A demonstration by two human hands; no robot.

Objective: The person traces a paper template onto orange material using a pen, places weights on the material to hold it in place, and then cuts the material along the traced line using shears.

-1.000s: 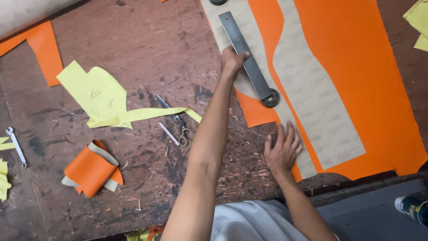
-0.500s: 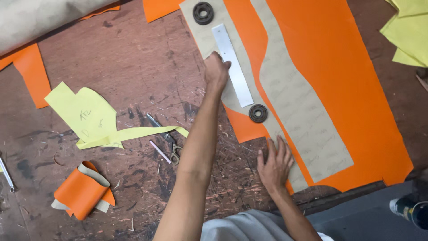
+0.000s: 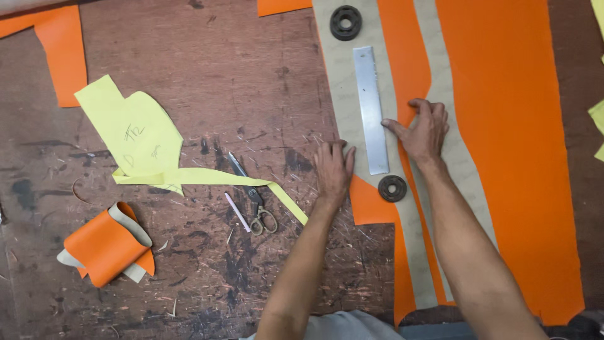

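Both hands have shifted: left hand flat at 9 o'clock of the metal ruler, right hand pressing the tan pattern at 3 o'clock, fingers spread, clamped on nothing.

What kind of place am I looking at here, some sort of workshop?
Most likely a cutting workshop for leather or fabric goods. A scarred wooden worktable carries large orange sheet material with beige pattern pieces laid on it, pinned by a metal ruler and round weights. Scissors lie nearby.

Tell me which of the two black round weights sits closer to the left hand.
The black round weight below the metal ruler, just right of the left hand; the other weight lies beyond the ruler's far end.
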